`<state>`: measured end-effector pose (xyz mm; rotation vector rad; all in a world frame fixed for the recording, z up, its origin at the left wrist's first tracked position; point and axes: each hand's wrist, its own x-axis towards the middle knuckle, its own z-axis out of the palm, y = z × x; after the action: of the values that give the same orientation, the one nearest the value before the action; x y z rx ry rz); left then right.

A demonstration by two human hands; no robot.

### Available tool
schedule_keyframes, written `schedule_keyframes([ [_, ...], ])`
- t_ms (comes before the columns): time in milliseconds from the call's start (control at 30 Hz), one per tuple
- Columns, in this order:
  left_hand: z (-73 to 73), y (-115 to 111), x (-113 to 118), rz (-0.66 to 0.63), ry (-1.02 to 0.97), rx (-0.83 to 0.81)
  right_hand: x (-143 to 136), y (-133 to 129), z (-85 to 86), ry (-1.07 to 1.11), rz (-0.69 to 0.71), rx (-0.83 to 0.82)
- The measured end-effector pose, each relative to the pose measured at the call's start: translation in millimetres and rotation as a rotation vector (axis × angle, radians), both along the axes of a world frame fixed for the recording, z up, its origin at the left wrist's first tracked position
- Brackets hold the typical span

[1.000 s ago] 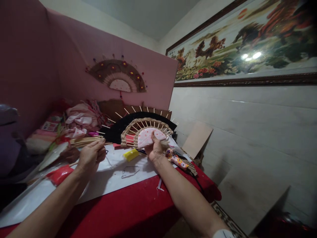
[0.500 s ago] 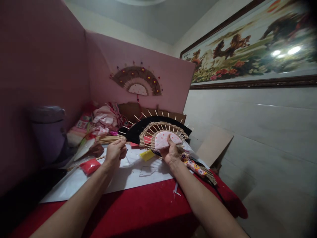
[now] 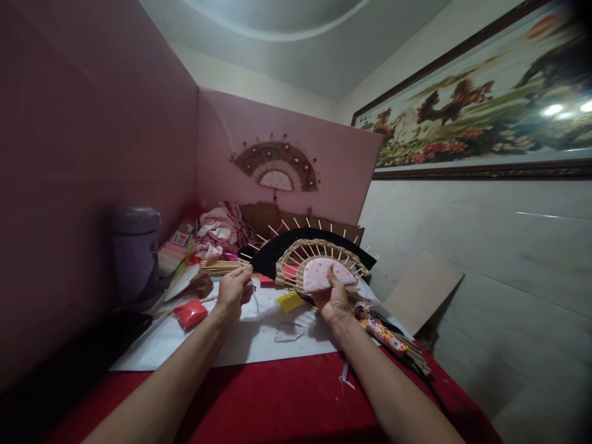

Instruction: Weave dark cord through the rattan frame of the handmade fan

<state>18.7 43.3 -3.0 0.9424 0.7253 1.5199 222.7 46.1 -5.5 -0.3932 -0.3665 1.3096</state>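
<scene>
Above the white sheet (image 3: 250, 348) on the table, the fan (image 3: 311, 250) is being held up between the two hands, and its front is facing the person. Its thin sticks are spreading outward, passing across a woven band (image 3: 287, 254) and standing out beyond the curved black cloth (image 3: 272, 246). At its base, the half-round pad (image 3: 319, 274) is showing pink dots on a pale ground.

The right hand (image 3: 337, 303) is gripping this pad from below: the thumb is lying over the front, the other fingers are going behind it, and the wrist is bending a little toward the left. The right forearm is rising from the lower right. The left hand (image 3: 234, 291) is closing into a pinch, with the thumb and the index finger holding the left end of the black cloth, and the remaining fingers are curling inward. The left forearm is reaching up from the lower left.

Under the fan, a yellow packet (image 3: 289, 301) is lying on the sheet. A red packet (image 3: 190, 314) is resting to the left of the left hand, and a bundle of sticks (image 3: 219, 267) is lying behind this hand. Beside the right wrist, a flower-patterned piece (image 3: 382, 333) is lying. Farther back, a second fan (image 3: 274, 150) is hanging on the pink panel (image 3: 342, 148).
</scene>
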Motion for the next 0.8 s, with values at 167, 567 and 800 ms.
schedule_keyframes([
  [167, 0.2, -0.7, -0.2, 0.007, 0.015, -0.010, 0.1, 2.1, -1.7, 0.022, -0.005, 0.017],
  [567, -2.6, 3.2, -3.0, 0.011, 0.013, 0.000, -0.7, 3.5, -4.6, 0.001, 0.026, 0.011],
  [800, -1.6, 3.4, -4.4, 0.031, 0.022, 0.008, -2.6, 3.1, -4.1, 0.002, 0.012, 0.025],
])
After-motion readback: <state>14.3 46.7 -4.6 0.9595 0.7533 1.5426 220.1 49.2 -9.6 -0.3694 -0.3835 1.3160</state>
